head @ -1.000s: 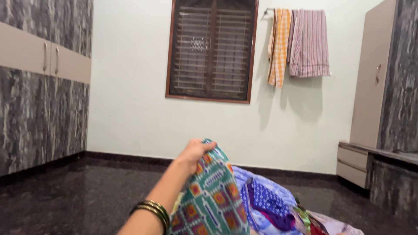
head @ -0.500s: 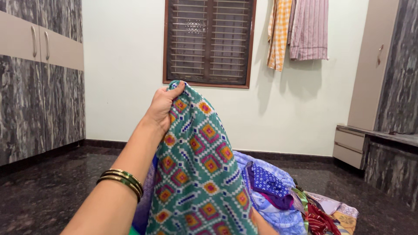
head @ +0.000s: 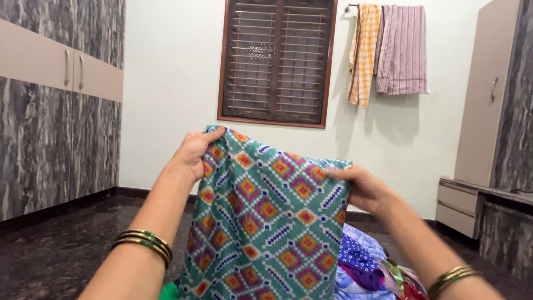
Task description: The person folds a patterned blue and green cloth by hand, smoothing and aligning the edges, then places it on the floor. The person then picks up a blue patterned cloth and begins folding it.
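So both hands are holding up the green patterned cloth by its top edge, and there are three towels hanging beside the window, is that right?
Not quite: the head view shows two towels hanging beside the window, not three. The rest holds: the left hand and right hand hold the green patterned cloth by its top edge.

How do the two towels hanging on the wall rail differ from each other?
The left towel is yellow-orange and white checked; the right towel is pinkish with thin vertical stripes. The left towel looks narrower and hangs a little lower; the right towel is wider and ends higher. Both drape over the same rail beside the window, side by side.
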